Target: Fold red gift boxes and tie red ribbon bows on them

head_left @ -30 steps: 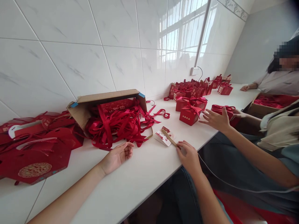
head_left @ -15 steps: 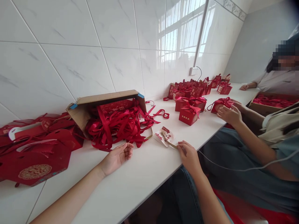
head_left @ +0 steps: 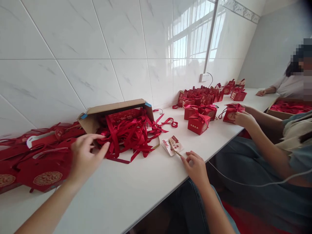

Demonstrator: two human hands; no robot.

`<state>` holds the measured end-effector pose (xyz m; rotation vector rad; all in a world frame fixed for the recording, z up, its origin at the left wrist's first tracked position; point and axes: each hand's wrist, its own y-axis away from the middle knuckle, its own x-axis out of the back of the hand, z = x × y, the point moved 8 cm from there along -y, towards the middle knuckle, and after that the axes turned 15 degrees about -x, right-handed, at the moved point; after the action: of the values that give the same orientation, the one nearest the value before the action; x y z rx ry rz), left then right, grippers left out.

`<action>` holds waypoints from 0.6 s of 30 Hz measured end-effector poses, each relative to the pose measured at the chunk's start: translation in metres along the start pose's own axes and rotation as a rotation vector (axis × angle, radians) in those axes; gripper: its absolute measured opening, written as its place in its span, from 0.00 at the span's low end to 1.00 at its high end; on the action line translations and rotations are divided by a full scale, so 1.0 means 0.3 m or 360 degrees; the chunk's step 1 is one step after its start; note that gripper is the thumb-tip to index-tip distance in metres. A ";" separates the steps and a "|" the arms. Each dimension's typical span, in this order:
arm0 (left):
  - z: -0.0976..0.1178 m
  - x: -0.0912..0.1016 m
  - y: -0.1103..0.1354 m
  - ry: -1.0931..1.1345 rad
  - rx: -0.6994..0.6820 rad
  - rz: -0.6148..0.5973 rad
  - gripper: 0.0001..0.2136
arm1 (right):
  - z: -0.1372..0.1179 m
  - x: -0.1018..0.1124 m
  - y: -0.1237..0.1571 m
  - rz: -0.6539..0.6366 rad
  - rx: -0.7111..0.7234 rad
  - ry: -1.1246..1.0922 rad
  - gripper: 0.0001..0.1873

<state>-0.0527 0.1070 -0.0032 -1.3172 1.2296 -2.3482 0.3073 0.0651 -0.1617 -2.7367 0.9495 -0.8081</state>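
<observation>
My left hand [head_left: 85, 157] hovers open over the white counter [head_left: 136, 188], fingers spread, between the stack of flat red paper bags [head_left: 36, 159] and the pile of red ribbons [head_left: 129, 135]. It holds nothing. My right hand [head_left: 196, 165] rests at the counter's front edge with fingers pinched on the end of a tan strip [head_left: 177, 152] that lies across small white and red cards [head_left: 172, 144].
The ribbons spill from a tipped cardboard box [head_left: 114, 109]. Several folded red gift boxes [head_left: 200, 97] stand farther right along the tiled wall. A co-worker's hand [head_left: 243, 118] holds one red box [head_left: 230, 112]. Another person sits at the far end beside a carton of ribbons [head_left: 285, 107].
My left hand rose off the counter and swung left toward the red bags, turning palm down. My right hand stayed put. The co-worker pulled a red box closer.
</observation>
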 end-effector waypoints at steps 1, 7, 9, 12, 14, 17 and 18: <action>-0.023 0.059 -0.010 -0.0146 -0.0008 0.0070 0.12 | -0.001 -0.001 0.001 -0.0008 0.0004 -0.0006 0.17; -0.244 0.279 0.126 -0.1155 0.0392 -0.0082 0.21 | 0.000 -0.004 0.002 -0.0055 0.0004 -0.0040 0.26; -0.294 0.315 0.199 -0.1203 0.0514 -0.0080 0.24 | 0.003 -0.003 0.002 -0.0064 -0.0003 -0.0048 0.25; -0.322 0.356 0.268 -0.1200 0.0563 0.0114 0.34 | 0.006 -0.002 0.003 -0.0092 -0.0010 -0.0051 0.22; -0.354 0.373 0.295 -0.1130 0.0658 0.0219 0.44 | 0.007 -0.001 0.006 -0.0111 -0.0012 -0.0048 0.21; -0.442 0.392 0.332 -0.0877 0.0905 0.0302 0.56 | 0.009 0.001 0.009 -0.0140 -0.0012 -0.0051 0.19; -0.470 0.404 0.344 -0.0794 0.0969 0.0347 0.58 | 0.010 0.001 0.010 -0.0149 -0.0012 -0.0057 0.18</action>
<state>-0.2566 0.0599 -0.0405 -1.3358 0.4324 -1.8487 0.3075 0.0626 -0.1649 -2.8107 0.8245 -0.7687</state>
